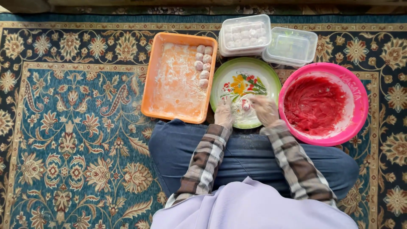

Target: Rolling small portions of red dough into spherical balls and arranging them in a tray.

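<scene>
Far left of the frame we see only patterned carpet [63, 127]. Left of centre sits an orange tray [149, 91], floured, with a column of pale balls [202, 65] along its right wall. At centre is a green-rimmed floral plate [271, 80]. Our left hand [223, 113] and right hand [263, 109], both gloved, meet over it around a small pinkish piece of dough [246, 104]. Each grip looks half curled on that piece, though we cannot tell how firmly. Upper centre there is a clear lidded box [245, 34] full of balls, then an empty clear lidded box [291, 46]. At right is a round pink bowl [358, 99] of red paste.

Risks: the sticky dough could tear or cling to the gloves; a sleeve could drag through the paste, since the right wrist lies just beside the bowl rim; flour could spill onto the carpet.

Packaging: both boxes are rectangular, transparent and unlabelled. The bowl rim carries small lettering at upper right.
</scene>
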